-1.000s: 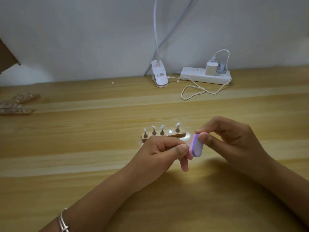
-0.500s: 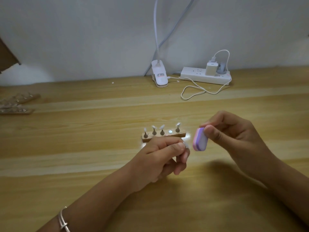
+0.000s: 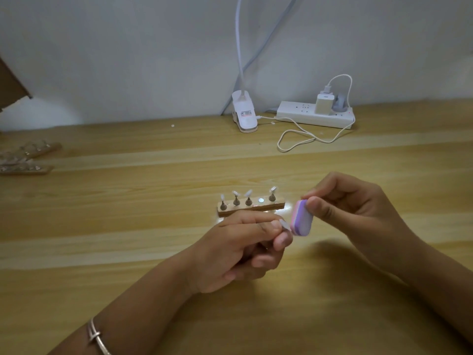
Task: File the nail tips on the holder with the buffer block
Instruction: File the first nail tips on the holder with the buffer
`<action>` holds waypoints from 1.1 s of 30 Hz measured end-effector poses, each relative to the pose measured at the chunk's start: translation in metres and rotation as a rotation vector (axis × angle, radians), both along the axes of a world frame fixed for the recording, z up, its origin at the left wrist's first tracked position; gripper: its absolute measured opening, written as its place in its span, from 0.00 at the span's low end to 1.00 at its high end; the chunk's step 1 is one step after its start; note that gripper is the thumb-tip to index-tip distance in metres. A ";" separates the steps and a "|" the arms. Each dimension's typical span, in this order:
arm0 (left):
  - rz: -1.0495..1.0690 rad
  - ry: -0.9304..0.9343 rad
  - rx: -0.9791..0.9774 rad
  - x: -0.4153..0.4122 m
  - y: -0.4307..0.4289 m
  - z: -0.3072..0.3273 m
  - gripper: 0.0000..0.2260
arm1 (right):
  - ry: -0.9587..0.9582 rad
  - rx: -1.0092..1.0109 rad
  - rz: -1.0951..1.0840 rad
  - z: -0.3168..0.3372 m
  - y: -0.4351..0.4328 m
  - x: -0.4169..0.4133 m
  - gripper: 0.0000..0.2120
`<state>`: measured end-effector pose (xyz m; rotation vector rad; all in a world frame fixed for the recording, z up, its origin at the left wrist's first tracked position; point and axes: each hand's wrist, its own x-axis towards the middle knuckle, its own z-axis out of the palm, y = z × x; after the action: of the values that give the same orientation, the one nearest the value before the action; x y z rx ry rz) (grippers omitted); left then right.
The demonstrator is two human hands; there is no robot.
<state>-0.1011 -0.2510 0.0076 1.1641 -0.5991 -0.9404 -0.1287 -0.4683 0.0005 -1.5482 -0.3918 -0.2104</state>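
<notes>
Four nail tips (image 3: 247, 193) on holder (image 3: 252, 206), one slot (image 3: 261, 200) bare. Just in front of holder our left hand (image 3: 238, 249) pinches fifth tip (image 3: 284, 224); right hand (image 3: 358, 213) pinches buffer block (image 3: 303, 221), touching it. We judge filing underway; which tips are done, we cannot tell.

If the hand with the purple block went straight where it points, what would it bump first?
Probably the nail tip pinched by the left hand. The right hand aims its buffer block at it; they look nearly touching, though depth is unclear.
</notes>
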 end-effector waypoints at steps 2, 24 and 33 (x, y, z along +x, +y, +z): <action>-0.001 0.005 -0.004 0.001 0.001 0.000 0.12 | 0.015 0.072 -0.038 0.002 -0.004 0.000 0.03; 0.529 -0.459 0.184 0.008 -0.004 -0.017 0.06 | 0.068 -0.323 -0.092 -0.006 0.002 0.004 0.16; 0.498 -0.605 0.205 0.008 -0.003 -0.015 0.07 | -0.262 -0.639 -0.109 0.002 0.016 0.007 0.10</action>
<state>-0.0930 -0.2540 -0.0072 1.7029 -0.6520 -0.2142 -0.1221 -0.4524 0.0027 -2.1823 -0.6209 -0.4023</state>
